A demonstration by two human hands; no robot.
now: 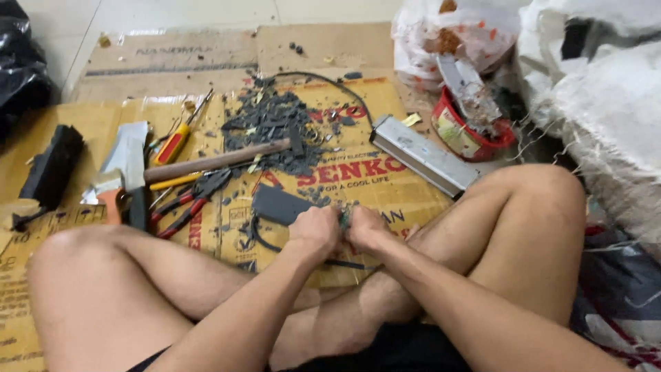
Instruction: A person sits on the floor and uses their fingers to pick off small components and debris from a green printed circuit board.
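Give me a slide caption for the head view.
Seated cross-legged on cardboard, left hand and right hand grip a small part beside hammer and pliers.

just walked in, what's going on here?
A person sits cross-legged on flattened cardboard. The left hand and right hand are pressed together around a small greenish part, too hidden to identify. A hammer, red-handled pliers, a yellow screwdriver, a grey metal box and a pile of dark fragments lie ahead.

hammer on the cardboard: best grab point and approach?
Probably the bare wooden handle of the hammer at mid-length, from above. It lies flat, its right end runs into the dark debris pile, and the head end is crowded by red-handled pliers.
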